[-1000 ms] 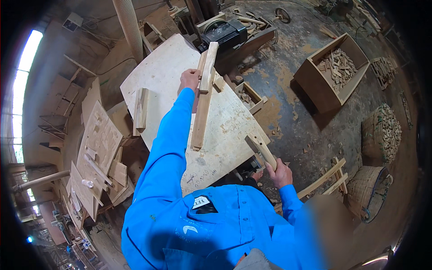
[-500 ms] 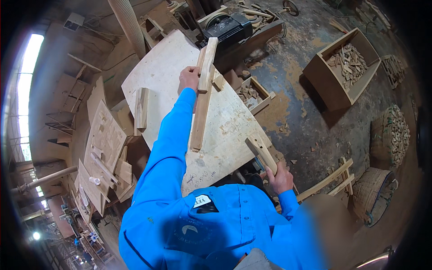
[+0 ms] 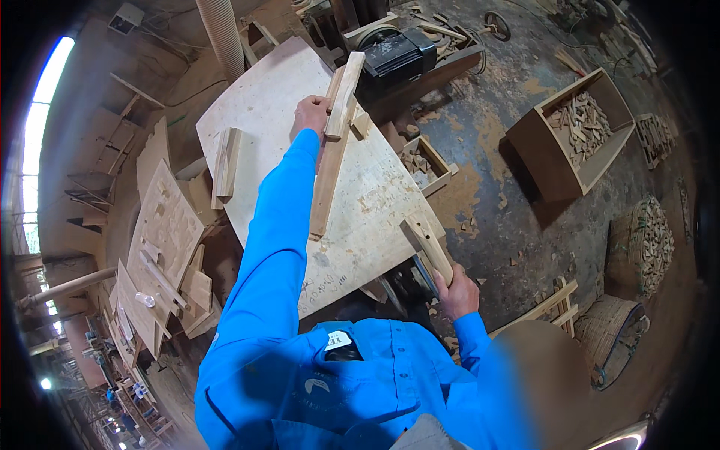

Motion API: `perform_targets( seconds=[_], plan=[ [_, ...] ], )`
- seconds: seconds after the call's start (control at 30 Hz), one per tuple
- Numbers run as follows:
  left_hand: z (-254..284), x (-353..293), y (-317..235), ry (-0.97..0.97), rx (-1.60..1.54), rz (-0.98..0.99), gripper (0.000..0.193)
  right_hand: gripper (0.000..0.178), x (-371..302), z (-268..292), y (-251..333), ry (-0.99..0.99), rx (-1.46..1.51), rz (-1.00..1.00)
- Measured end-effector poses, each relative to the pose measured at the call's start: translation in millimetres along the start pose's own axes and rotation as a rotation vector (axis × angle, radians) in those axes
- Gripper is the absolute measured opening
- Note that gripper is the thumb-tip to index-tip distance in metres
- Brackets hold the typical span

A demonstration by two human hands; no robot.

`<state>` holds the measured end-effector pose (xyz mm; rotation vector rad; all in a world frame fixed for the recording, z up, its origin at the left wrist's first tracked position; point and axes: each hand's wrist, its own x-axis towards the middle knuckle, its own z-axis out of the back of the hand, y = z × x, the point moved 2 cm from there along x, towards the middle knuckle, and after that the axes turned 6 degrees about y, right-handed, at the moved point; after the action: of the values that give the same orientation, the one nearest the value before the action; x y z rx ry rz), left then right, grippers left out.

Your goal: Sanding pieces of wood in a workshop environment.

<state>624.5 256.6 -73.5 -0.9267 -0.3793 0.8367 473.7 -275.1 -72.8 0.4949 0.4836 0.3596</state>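
On the pale board table (image 3: 382, 195), a long wooden strip (image 3: 327, 199) lies slanted, with a shorter shaped wooden piece (image 3: 347, 94) against its far part. My left hand (image 3: 309, 115) reaches out to the strip's left side, its fingers bent closed at the wood's edge; the fingertips are partly hidden. A small wooden block (image 3: 360, 125) touches the right side of the shaped piece. At the table's near right corner, my right hand (image 3: 457, 294) is closed around the near end of a wooden piece with dark holes (image 3: 429, 244), whose far end lies over the corner.
Further left on the table rest some wooden pieces (image 3: 226, 166). Beyond the table stand a black motor (image 3: 397, 56) and a ribbed hose (image 3: 220, 37). To the right are a large box of offcuts (image 3: 547, 146), a smaller scrap box (image 3: 439, 178) and filled baskets (image 3: 626, 244).
The view has shifted slightly, so the table sits a little further up and left. Both hands keep their places on the wood; the right hand's piece has moved little.
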Motion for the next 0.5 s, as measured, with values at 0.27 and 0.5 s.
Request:
perform_targets(
  seconds=[0.27,0.5],
  plan=[
    [6.0,-0.3,-8.6,-0.019,0.113,-0.065,0.028,0.049,5.1,-11.5,-7.7,-0.028,0.012,0.011],
    [7.8,-1.9,-8.0,-0.059,0.27,-0.124,0.03,0.053,-1.4,-9.6,-6.3,-0.049,0.004,0.013]
  ],
)
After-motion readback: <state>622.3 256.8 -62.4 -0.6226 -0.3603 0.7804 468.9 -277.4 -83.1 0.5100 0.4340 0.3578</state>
